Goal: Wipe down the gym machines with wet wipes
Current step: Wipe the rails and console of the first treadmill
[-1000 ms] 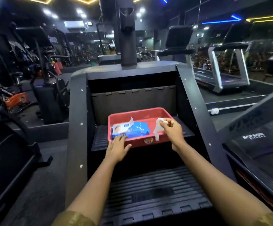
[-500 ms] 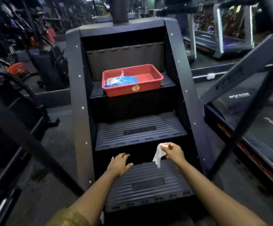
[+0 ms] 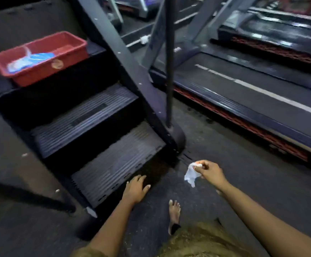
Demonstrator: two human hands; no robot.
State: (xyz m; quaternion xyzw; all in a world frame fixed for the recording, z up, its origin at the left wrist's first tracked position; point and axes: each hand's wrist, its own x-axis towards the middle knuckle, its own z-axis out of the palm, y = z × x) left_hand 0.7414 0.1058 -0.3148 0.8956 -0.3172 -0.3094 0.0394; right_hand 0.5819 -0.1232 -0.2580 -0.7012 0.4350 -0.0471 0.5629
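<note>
A white wipe was pinched between the thumb and fingertips of the right hand and hung loose over the floor, just right of the stair machine at its bottom step. The left hand was held with fingers spread and nothing in it, at the near right corner of that step; whether it touched the step could not be told.

No surface was being wiped, and no wet streaks could be made out on the dim, blurred steps. The task was therefore judged to be near its start, with a wipe in hand and the steps, side frame and neighbouring machines left to be cleaned.

A red tray with a blue pack of wipes in it was set on an upper step of the machine. A treadmill lay to the machine's right, and a bare foot was planted in front of it. An upright pole at the machine's right foot would probably have to be reached around.
</note>
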